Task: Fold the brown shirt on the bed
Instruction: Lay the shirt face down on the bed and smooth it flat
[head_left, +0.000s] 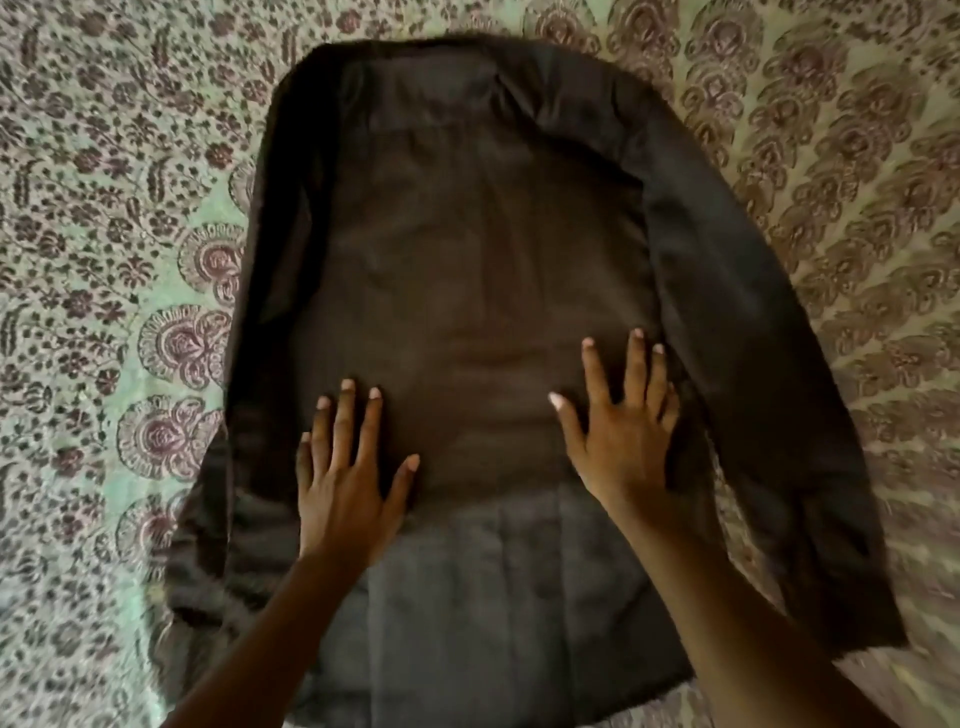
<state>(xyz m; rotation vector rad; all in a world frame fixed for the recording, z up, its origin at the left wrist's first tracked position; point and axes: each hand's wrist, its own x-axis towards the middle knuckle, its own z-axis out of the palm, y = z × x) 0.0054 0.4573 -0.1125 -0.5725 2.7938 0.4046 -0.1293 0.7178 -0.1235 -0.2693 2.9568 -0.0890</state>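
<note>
The brown shirt (483, 249) lies flat on the bed (104, 260), seemingly back side up, collar end at the far side and hem at the near side. It covers the middle of the patterned green-and-maroon bedspread (831, 156). Both sleeves run down alongside the body: the left sleeve (249, 364) hugs the left edge, and the right sleeve (769, 395) angles outward to the right, its cuff end near the bottom right.

Left hand (348, 478): palm down on the lower-middle of the shirt, fingers straight and slightly spread. Right hand (623, 431): palm down further right and a little farther away, fingers spread, fingertips close to the seam where the right sleeve meets the body. Neither grip is closed on cloth; both are flat and apart, pressing only.

Reading of the posture: flat palms suit smoothing, not lifting. The hands appear set to press the back panel level and hold it from sliding on the bedspread, so that later creases fall straight. Faint vertical wrinkles show in the panel above and below the hands.

Progress estimate: early. No fold is made yet; the sleeves are not drawn across the body.

Next move probably calls for pinching one side edge with its sleeve and carrying it inward. Risk: the splayed right sleeve may bunch unless straightened first.

Frame edges are blurred; cuff detail is unreadable.
</note>
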